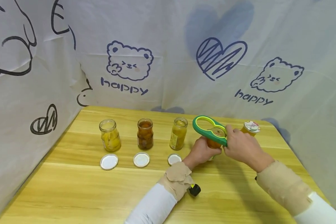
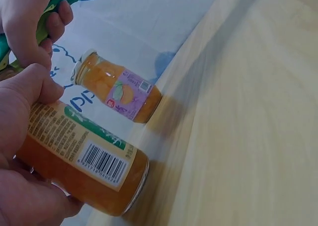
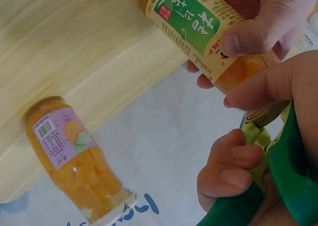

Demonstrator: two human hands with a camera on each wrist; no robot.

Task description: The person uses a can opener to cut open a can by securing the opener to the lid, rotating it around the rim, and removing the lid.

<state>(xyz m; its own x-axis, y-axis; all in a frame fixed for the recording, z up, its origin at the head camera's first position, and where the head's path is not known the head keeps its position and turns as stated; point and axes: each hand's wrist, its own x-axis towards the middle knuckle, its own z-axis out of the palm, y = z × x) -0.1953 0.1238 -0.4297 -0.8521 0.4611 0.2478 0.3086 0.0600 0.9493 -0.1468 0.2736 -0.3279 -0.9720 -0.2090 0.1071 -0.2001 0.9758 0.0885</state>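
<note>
My left hand [image 1: 200,152] grips a glass jar of orange fruit [image 2: 94,159], its fingers and thumb wrapped round the sides. The jar carries a beige and green label [image 3: 191,22] and is tilted in both wrist views. My right hand [image 1: 242,145] holds the handle end of a green jar opener [image 1: 212,136] with a yellow-green inner edge. The opener's loop lies around the jar's gold-coloured lid [image 1: 219,132]. In the right wrist view, the right thumb reaches across near the lid, and the curled fingers [image 3: 231,174] close on the opener.
Behind my right hand stands a lidded jar with a purple label [image 2: 121,89]. To the left stand three lidless jars: yellow fruit [image 1: 110,140], dark brown fruit [image 1: 145,137] and yellow-green fruit [image 1: 178,137]. White-lined lids [image 1: 141,159] lie before them. A drawn-on white sheet [image 1: 170,77] hangs behind.
</note>
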